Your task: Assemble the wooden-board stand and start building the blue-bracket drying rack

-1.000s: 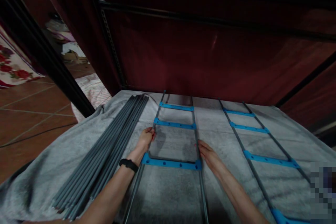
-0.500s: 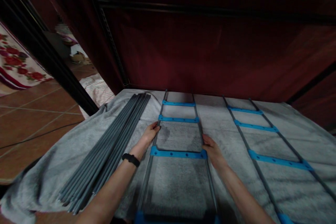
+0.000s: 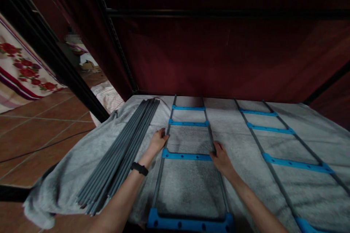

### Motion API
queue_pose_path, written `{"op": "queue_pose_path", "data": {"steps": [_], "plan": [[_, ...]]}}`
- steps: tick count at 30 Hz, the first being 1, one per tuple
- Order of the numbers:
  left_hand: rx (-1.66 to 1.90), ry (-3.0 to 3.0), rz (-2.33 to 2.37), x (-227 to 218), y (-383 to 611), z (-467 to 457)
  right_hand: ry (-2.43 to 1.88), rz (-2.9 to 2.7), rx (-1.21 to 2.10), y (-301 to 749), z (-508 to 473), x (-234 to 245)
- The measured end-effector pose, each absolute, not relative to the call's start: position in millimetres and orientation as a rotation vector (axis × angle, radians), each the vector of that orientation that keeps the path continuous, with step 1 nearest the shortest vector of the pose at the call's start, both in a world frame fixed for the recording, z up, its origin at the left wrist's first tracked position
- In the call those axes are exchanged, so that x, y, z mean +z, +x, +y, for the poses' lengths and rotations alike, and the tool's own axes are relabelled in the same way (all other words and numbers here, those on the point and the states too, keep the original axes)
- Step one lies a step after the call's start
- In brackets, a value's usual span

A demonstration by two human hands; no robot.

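Observation:
A ladder-like rack frame, two grey tubes joined by blue plastic crossbars (image 3: pixel 188 156), lies flat in front of me. My left hand (image 3: pixel 157 141), with a black band on its wrist, closes its fingertips on the left grey tube (image 3: pixel 159 178), just above the middle crossbar. On the opposite side, my right hand (image 3: pixel 222 157) grips the right grey tube (image 3: pixel 210 134) near that crossbar's right end, which it covers. A wider blue crossbar (image 3: pixel 191 224) joins the tubes at the near end.
A bundle of loose grey tubes (image 3: pixel 120 156) lies left of the frame. To the right is a second tube-and-crossbar frame (image 3: pixel 300 165). All rest on a grey blanket (image 3: pixel 65 174). Dark red cloth (image 3: pixel 205 58) and black metal posts (image 3: pixel 82 87) enclose the back and left.
The view has shifted, so things sit slightly farther right and the near crossbar shows more fully. Both hands stay at the frame's side tubes, with small finger shifts.

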State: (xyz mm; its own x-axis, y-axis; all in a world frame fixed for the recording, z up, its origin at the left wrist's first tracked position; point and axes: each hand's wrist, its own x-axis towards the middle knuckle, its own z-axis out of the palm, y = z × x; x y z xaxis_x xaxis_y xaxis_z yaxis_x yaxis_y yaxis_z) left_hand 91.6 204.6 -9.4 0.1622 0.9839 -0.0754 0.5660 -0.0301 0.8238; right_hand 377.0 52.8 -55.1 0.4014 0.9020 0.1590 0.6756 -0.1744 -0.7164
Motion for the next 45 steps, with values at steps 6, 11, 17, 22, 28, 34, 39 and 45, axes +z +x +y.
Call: {"op": "queue_pose_path", "data": {"steps": [6, 11, 17, 22, 28, 34, 39, 45], "plan": [[0.27, 1.965, 1.617, -1.5, 84.7, 179.1, -2.158, -1.451, 0.386, 374.2, 29.3, -42.5], [0.362, 1.97, 1.691, -0.8, 96.1, 172.0, -2.186, -1.475, 0.393, 373.6, 32.6, -41.1], [0.458, 1.951, 1.687, -7.5, 98.6, 173.3, -2.148, -1.512, 0.379, 380.4, 37.1, -48.5], [0.41, 2.01, 1.757, -11.1, 101.0, 170.4, -2.113, -1.502, 0.406, 384.2, 42.4, -48.6], [0.37, 2.015, 1.755, 6.2, 96.1, 171.6, -2.052, -1.509, 0.383, 385.4, 38.8, -49.9], [0.282, 2.152, 2.196, 27.4, 52.4, 168.7, -2.015, -1.575, 0.335, 392.8, 34.8, -56.6], [0.093, 2.252, 2.35, 23.0, 23.7, 166.1, -2.068, -1.624, 0.285, 389.4, 33.6, -56.4], [0.044, 2.285, 2.314, 18.3, 30.6, 170.5, -2.148, -1.648, 0.217, 381.2, 32.4, -48.8]]}}
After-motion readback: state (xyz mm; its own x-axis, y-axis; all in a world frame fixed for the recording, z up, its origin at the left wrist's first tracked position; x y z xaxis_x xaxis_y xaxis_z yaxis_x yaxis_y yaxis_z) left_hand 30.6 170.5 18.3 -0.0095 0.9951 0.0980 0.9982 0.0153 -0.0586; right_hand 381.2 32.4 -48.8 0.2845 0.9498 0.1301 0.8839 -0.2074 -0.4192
